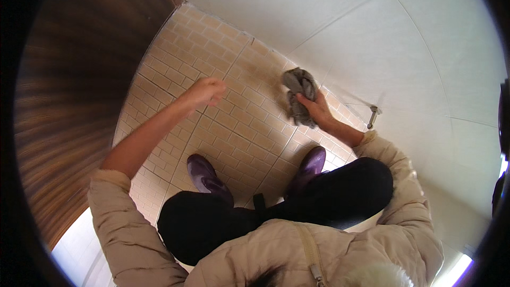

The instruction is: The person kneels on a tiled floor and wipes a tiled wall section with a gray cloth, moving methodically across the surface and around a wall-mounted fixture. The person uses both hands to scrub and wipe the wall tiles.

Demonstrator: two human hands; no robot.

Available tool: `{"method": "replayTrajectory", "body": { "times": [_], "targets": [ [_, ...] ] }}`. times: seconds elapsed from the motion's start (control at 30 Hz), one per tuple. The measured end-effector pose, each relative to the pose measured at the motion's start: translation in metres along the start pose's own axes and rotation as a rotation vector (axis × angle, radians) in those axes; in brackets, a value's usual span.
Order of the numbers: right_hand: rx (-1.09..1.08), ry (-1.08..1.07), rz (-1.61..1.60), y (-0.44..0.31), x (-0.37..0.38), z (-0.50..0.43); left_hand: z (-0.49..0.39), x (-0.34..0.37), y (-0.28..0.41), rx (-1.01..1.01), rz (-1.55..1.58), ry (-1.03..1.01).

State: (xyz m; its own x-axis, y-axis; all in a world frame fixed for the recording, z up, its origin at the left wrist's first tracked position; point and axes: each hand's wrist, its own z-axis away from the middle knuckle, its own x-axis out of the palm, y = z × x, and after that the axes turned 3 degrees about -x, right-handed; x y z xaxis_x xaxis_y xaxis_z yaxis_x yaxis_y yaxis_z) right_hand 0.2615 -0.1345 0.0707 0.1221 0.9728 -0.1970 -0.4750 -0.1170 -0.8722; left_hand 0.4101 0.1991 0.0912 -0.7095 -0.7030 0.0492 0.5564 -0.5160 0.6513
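Observation:
My right hand (317, 108) grips a crumpled grey-brown cloth (299, 93), its thumb lying over the folds. The bundle is above the tan tiled floor (239, 127), close to the foot of the white wall; whether it touches the tiles I cannot tell. Farther left, my left hand (205, 92) is over the floor with its fingers curled in, slightly blurred. Nothing shows in it. Both sleeves of my beige padded jacket (119, 215) are pushed up to the forearms.
A dark wood-grain door or panel (79, 87) borders the left side. White wall panels (358, 40) rise on the right, with a small metal fitting (373, 116) low down near my right forearm. Purple rubber boots (205, 173) stand apart on the tiles beneath my bent knees.

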Motion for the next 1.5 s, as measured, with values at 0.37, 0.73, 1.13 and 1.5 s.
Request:
{"method": "replayTrajectory", "body": {
  "times": [0.37,0.73,1.13,1.5],
  "targets": [
    [0.354,0.488,0.776,0.032,0.065,-0.073,-0.020,0.112,-0.188,0.035,0.255,-0.106],
    [-0.079,0.273,0.906,-0.030,0.137,-0.114,-0.026,0.031,-0.082,0.302,0.125,-0.124],
    [-0.148,0.142,0.733,-0.013,0.080,-0.024,-0.174,0.001,0.043,0.674,-0.804,0.672],
    [-0.017,0.658,1.128,0.026,0.102,-0.059,-0.194,-0.002,0.033,0.679,-1.033,0.700]
  ]
}}
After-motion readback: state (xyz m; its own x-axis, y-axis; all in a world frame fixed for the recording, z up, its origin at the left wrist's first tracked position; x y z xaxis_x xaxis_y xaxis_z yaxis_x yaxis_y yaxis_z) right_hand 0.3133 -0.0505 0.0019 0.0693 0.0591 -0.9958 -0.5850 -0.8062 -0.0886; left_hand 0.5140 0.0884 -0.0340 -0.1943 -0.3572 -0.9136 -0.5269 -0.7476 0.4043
